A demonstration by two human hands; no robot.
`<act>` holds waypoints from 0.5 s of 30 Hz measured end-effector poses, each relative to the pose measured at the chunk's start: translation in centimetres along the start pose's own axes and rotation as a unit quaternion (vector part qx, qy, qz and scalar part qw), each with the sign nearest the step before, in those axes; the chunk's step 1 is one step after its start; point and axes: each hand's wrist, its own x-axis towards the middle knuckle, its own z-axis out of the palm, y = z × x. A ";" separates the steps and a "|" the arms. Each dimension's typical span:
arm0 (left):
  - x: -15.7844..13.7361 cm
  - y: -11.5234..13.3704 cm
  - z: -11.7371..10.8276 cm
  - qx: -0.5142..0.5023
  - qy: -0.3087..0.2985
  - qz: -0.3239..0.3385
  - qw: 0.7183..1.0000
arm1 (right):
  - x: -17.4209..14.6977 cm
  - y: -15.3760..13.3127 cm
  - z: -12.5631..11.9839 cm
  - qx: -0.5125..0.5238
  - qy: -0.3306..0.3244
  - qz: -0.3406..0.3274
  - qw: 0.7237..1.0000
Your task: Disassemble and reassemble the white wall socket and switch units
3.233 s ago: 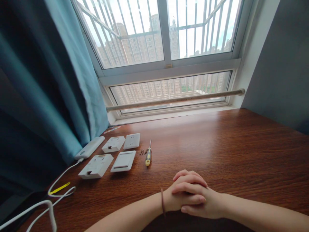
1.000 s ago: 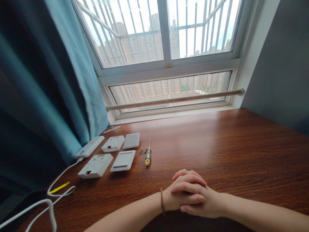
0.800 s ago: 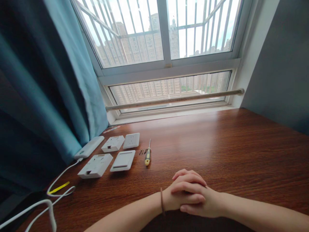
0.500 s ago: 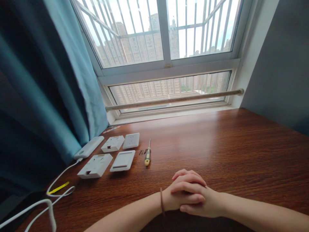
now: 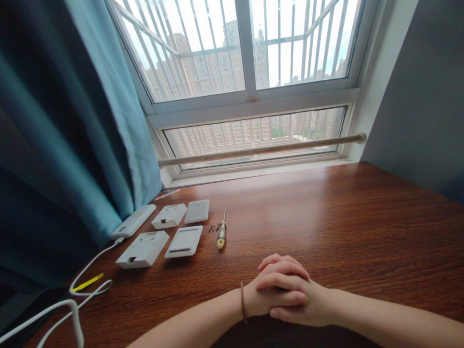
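Note:
My left hand (image 5: 266,294) and my right hand (image 5: 317,302) are clasped together at the table's near side, fingers interlaced and closed, with no object showing between them. A brown band (image 5: 243,302) circles my left wrist. Ahead and to the left of them lies a screwdriver (image 5: 221,237) with a yellow and dark handle, its tip pointing at the window. Several small screws (image 5: 213,227) lie just left of it. Farther left are a white socket plate (image 5: 197,211), a white square switch plate (image 5: 184,241) and two white mounting boxes (image 5: 168,216) (image 5: 142,249).
At the left, a white power bank (image 5: 135,221) with a white cable (image 5: 92,258) rests against the blue curtain (image 5: 119,145). A yellow tie (image 5: 88,282) is on the cable. The brown wooden table (image 5: 344,217) reaches the barred window, with a horizontal rail (image 5: 261,151) before it.

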 end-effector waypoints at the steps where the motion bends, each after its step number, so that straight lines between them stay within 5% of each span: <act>1: 0.0 -0.1 0.0 0.004 -0.011 0.012 1.000 | 0.0 0.0 0.0 -0.002 -0.001 -0.001 1.000; 9: -0.2 1.4 0.4 -0.038 0.085 -0.076 0.993 | 0.0 0.4 0.3 -0.011 -0.001 -0.002 1.000; 15: -0.5 0.9 1.0 -0.006 0.101 -0.005 0.995 | 0.0 0.2 0.2 -0.010 -0.002 -0.002 1.000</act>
